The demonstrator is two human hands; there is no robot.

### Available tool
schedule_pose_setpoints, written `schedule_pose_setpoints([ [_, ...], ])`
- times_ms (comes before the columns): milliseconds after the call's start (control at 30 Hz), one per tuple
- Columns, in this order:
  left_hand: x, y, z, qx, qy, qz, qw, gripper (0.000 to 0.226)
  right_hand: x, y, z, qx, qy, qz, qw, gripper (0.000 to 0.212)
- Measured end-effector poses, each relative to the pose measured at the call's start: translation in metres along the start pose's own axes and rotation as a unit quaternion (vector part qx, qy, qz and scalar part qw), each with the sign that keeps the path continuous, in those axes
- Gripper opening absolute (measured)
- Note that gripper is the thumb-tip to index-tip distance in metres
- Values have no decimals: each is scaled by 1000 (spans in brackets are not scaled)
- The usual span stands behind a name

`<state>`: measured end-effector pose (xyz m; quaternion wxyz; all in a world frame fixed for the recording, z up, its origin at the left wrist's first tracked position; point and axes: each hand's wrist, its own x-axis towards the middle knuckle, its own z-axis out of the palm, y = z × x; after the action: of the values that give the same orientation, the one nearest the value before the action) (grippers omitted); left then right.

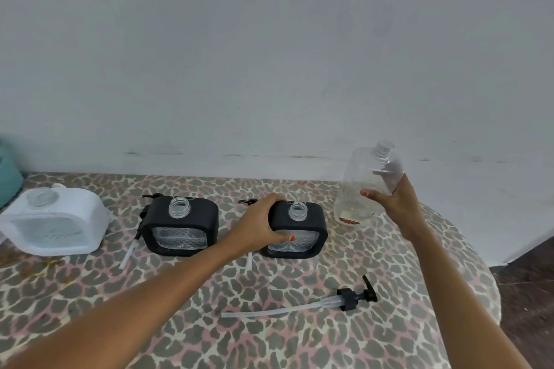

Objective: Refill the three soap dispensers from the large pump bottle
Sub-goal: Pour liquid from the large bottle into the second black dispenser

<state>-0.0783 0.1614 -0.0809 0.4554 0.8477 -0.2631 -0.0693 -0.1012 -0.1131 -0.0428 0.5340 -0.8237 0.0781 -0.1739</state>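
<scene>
Three square soap dispensers stand in a row with their necks uncapped: a white one (pixel 57 226) at the left, a black one (pixel 181 226) in the middle, a second black one (pixel 299 229) to the right. My left hand (pixel 260 226) grips the left side of the right black dispenser. My right hand (pixel 392 204) holds the large clear bottle (pixel 364 186) upright above the table, its pump removed, a little liquid at its bottom. The large black pump (pixel 344 299) with its long tube lies on the table in front.
The table (pixel 209 323) wears a leopard-print cloth and stands against a pale wall. Small black pumps with tubes lie behind and beside the black dispensers (pixel 132 249). A teal object (pixel 7 177) sits at the far left edge. Dark floor (pixel 527 293) shows to the right.
</scene>
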Motion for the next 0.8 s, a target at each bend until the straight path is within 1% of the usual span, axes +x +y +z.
schedule_pose_setpoints([
  [200, -2, -3, 3, -6, 13, 21, 1000, 50, 2, 11, 6, 7, -52, -2, 999, 68],
  [267, -2, -4, 4, -7, 13, 21, 1000, 50, 2, 13, 5, 17, -47, 7, 999, 66],
  [400, -3, -5, 5, -9, 5, 15, 1000, 49, 1, 10, 7, 27, -54, 16, 998, 72],
  [600, -2, -6, 5, -18, -13, 12, 1000, 48, 0, 7, 7, 38, -67, 41, 996, 69],
  [700, -2, -5, 4, -5, -20, 9, 1000, 48, -2, 9, 5, 35, -58, 56, 996, 74],
  [800, -3, -4, 3, 35, -17, 11, 999, 52, -9, 14, 4, 35, -31, 60, 997, 82],
])
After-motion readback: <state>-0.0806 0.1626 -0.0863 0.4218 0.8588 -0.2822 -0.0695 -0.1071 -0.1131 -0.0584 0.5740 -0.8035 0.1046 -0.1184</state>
